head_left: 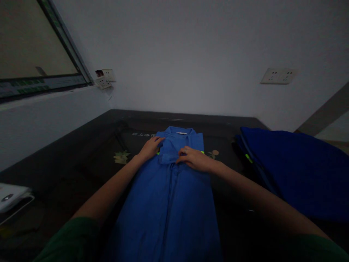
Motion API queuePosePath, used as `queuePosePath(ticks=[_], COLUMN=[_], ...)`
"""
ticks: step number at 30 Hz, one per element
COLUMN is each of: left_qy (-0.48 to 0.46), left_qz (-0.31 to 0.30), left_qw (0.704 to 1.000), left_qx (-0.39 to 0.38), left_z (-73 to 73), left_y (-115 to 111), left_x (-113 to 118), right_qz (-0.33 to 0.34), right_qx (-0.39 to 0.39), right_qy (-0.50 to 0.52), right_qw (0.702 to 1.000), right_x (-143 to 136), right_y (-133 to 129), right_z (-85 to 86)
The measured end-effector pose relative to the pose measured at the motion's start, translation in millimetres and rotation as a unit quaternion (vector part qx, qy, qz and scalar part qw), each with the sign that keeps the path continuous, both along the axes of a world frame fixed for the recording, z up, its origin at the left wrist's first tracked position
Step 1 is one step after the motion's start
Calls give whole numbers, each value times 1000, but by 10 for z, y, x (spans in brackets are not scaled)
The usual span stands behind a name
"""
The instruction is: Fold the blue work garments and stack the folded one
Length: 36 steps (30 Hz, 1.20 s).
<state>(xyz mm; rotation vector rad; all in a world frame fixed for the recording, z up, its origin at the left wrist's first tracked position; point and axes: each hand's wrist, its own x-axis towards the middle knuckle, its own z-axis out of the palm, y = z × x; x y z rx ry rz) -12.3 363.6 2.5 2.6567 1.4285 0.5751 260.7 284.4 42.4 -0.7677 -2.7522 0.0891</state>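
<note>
A blue collared work garment (166, 203) lies lengthwise in front of me, its collar at the far end with a white label inside. Across its chest rests a folded-over piece of the same cloth, which looks like a sleeve end with a cuff (167, 159). My left hand (151, 148) lies at the left edge of this piece, its fingers stretched over the cloth. On the other side, my right hand (195, 159) has its fingers bent and pinches the cloth near the cuff's right end. Small yellow-green strips show at both sides of the garment.
A stack of folded darker blue cloth (294, 171) lies on the right of the dark glossy table (95, 174). A white device (12, 196) stands at the left edge. Behind the table rises a wall with sockets (278, 76); a window (35, 43) is at left.
</note>
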Motion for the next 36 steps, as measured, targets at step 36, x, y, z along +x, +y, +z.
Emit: queuePosePath(ticks=[36], left_qy=[83], left_qz=[-91], left_qw=[992], left_qx=[15], left_z=[187], left_y=[-922], left_x=[191], right_qz=[13], right_qx=[-41], right_qy=[-57], right_qw=[997], right_x=[-127], right_y=[-371], right_z=[66])
